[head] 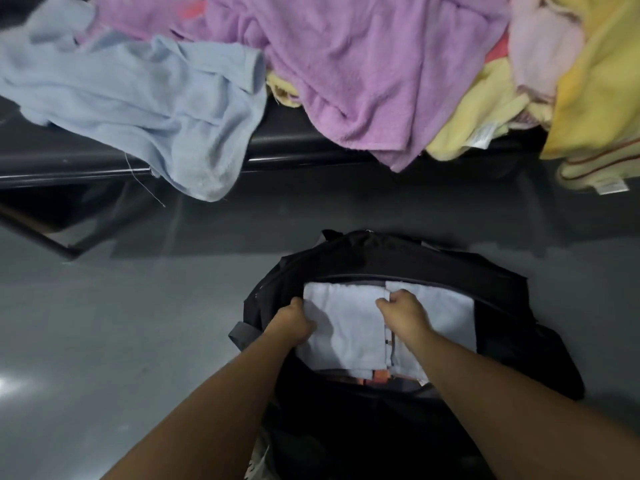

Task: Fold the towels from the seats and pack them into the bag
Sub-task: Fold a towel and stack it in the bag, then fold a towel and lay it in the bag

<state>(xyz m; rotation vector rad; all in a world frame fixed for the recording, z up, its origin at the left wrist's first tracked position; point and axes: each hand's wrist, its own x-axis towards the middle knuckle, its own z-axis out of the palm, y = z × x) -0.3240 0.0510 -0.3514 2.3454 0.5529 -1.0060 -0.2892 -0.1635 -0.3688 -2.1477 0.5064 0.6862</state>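
A black bag (502,282) stands open on the grey floor below me. Inside it lies a folded pale blue towel (349,327), with a second folded pale towel (446,313) beside it on the right. My left hand (294,322) grips the folded blue towel's left edge. My right hand (403,315) pinches its right edge near the far corner. Something orange shows under the towels at the bag's near side. On the dark seats above lie loose towels: a light blue one (138,98), a purple one (363,64), yellow ones (595,81) and a pale pink one (543,46).
The dark seat edge (294,147) runs across the upper part of the view, with towels hanging over it. Shiny grey floor (104,323) spreads to the left of the bag. A grey strap (242,332) sticks out at the bag's left side.
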